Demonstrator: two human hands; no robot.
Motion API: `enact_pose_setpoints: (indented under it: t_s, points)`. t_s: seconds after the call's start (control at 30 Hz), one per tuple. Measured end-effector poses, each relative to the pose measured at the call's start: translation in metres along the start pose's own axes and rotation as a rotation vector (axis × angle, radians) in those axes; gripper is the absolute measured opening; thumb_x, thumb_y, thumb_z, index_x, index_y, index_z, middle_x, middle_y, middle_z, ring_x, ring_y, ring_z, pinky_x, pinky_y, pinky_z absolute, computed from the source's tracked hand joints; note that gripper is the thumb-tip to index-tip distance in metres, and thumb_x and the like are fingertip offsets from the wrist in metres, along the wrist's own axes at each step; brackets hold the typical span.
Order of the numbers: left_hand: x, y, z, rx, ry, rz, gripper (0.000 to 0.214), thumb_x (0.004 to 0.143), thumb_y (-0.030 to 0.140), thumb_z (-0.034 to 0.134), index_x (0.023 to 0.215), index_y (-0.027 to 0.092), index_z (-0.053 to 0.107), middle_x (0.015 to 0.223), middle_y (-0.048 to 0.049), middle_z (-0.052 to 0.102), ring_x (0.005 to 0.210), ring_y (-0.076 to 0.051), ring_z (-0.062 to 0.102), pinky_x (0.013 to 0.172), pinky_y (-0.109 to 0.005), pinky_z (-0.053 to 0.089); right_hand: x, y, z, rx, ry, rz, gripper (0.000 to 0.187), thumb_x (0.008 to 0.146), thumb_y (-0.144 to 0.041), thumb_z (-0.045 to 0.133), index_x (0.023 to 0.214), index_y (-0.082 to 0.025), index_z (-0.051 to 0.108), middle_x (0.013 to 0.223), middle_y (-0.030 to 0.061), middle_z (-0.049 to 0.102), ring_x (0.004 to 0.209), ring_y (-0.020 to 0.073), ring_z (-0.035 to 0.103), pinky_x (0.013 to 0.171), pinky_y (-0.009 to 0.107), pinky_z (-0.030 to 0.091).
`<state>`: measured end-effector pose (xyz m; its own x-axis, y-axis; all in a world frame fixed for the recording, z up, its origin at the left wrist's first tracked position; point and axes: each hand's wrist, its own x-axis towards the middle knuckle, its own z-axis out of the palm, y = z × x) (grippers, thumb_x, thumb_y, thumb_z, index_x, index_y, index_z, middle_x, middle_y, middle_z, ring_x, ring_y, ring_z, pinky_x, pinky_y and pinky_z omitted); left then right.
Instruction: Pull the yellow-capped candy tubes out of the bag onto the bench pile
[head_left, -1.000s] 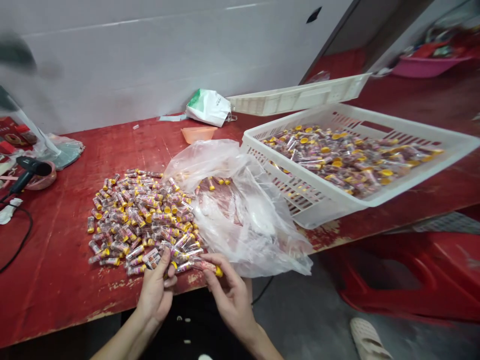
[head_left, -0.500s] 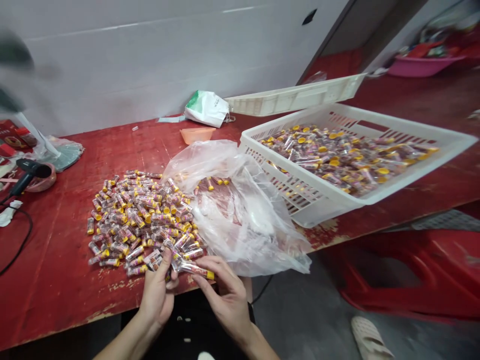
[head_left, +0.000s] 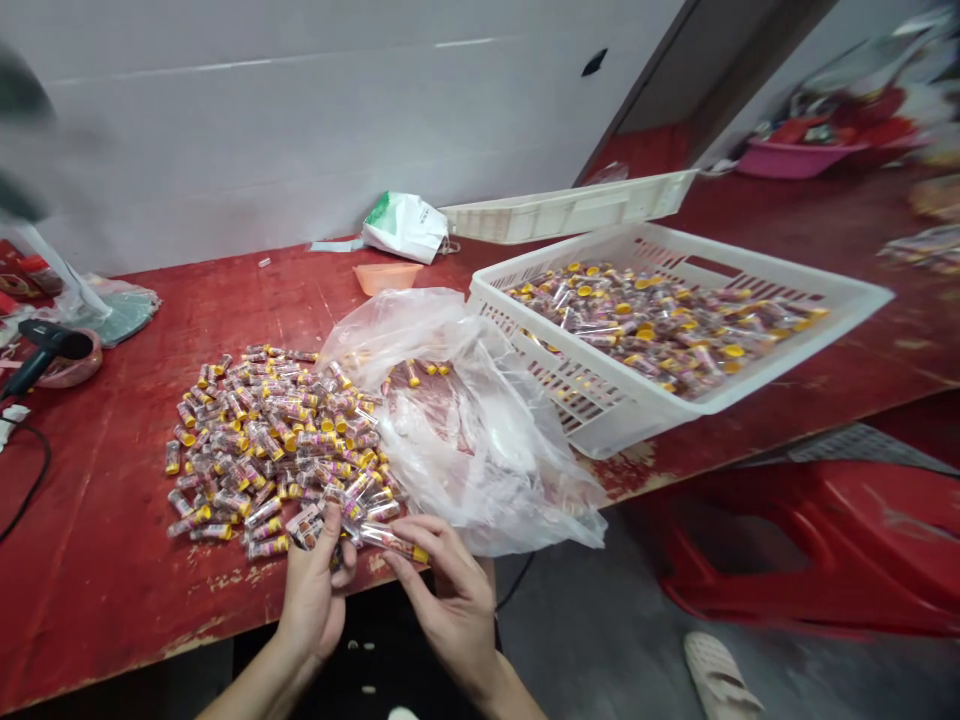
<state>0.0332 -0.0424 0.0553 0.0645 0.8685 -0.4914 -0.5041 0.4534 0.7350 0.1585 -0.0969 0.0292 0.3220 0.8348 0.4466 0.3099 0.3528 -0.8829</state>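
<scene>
A pile of small clear tubes with yellow caps lies on the red table. My left hand is at the pile's near edge, its fingers closed around a small tube or wrapper. My right hand pinches a wrapped yellow-capped tube between thumb and fingers, just beside the left hand. A crumpled clear plastic bag with a few tubes inside lies right of the pile.
A white slotted basket full of the same tubes overhangs the table edge at right. Behind it lie a white tray, an orange scoop and a white-green pouch. A black tool with cable sits far left. Red stool below.
My right hand drew the capped tube a little leftward, closer to my left hand. The view has shifted slightly to the right.
</scene>
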Motion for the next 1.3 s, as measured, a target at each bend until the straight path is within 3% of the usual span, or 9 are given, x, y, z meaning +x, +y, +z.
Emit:
enact_pose_setpoints:
  t_s: [0.07,0.23,0.6,0.8,0.97,1.17,1.3]
  points:
    - [-0.001,0.0,0.0,0.009,-0.013,0.016,0.049,0.06,0.043,0.088,0.082,0.016,0.053,0.062,0.0068,0.048,0.046,-0.002,0.039,0.037,-0.012,0.02,-0.002,-0.002,-0.001,-0.025,-0.005,0.007,0.036,0.092,-0.012,0.057,0.125,-0.024,0.064,0.114,0.0101,0.066,0.108,0.0202,0.066,0.09,0.031,0.057]
    - [0.001,0.006,-0.001,-0.038,-0.003,0.003,0.049,0.056,0.036,0.091,0.076,0.016,0.052,0.061,0.0083,0.043,0.046,-0.001,0.035,0.037,-0.012,0.02,-0.005,-0.01,-0.013,-0.046,-0.213,-0.024,0.044,0.093,-0.01,0.053,0.134,-0.025,0.06,0.122,0.0104,0.068,0.116,0.0216,0.065,0.101,0.034,0.053]
    - [0.003,0.005,0.002,0.008,-0.002,0.032,0.047,0.057,0.031,0.091,0.084,0.016,0.055,0.065,0.0064,0.05,0.045,-0.001,0.04,0.035,-0.012,0.019,-0.005,-0.013,-0.021,0.083,-0.136,0.079,0.033,0.093,-0.015,0.057,0.122,-0.026,0.068,0.118,0.0093,0.071,0.11,0.022,0.068,0.094,0.033,0.058]
    - [0.003,0.009,0.004,-0.062,-0.027,-0.07,0.051,0.058,0.036,0.09,0.091,0.017,0.056,0.073,0.0051,0.054,0.047,-0.001,0.043,0.035,-0.011,0.02,-0.004,-0.002,-0.02,0.06,-0.129,0.155,0.029,0.094,-0.018,0.057,0.12,-0.023,0.069,0.119,0.0101,0.071,0.112,0.0225,0.067,0.097,0.034,0.056]
    - [0.01,0.009,0.002,-0.137,0.027,-0.101,0.049,0.056,0.033,0.091,0.079,0.016,0.052,0.068,0.0065,0.048,0.047,0.0,0.041,0.035,-0.009,0.022,-0.004,-0.002,-0.023,0.096,-0.098,0.183,0.028,0.094,-0.02,0.059,0.118,-0.024,0.07,0.117,0.0095,0.071,0.111,0.0224,0.067,0.094,0.033,0.058]
    - [0.014,0.008,0.0,-0.206,0.045,-0.172,0.048,0.058,0.031,0.091,0.081,0.017,0.052,0.069,0.0063,0.047,0.048,-0.001,0.041,0.034,-0.008,0.022,-0.002,-0.009,-0.022,0.159,-0.108,0.175,0.028,0.093,-0.019,0.059,0.117,-0.026,0.071,0.116,0.009,0.072,0.106,0.022,0.07,0.082,0.028,0.062]
    - [0.012,0.006,0.001,-0.159,0.031,-0.135,0.048,0.058,0.036,0.091,0.079,0.017,0.051,0.067,0.0061,0.047,0.048,-0.001,0.041,0.035,-0.009,0.021,-0.002,-0.007,-0.019,0.156,-0.121,0.176,0.029,0.092,-0.018,0.059,0.118,-0.026,0.071,0.118,0.0094,0.072,0.106,0.0225,0.07,0.087,0.03,0.061]
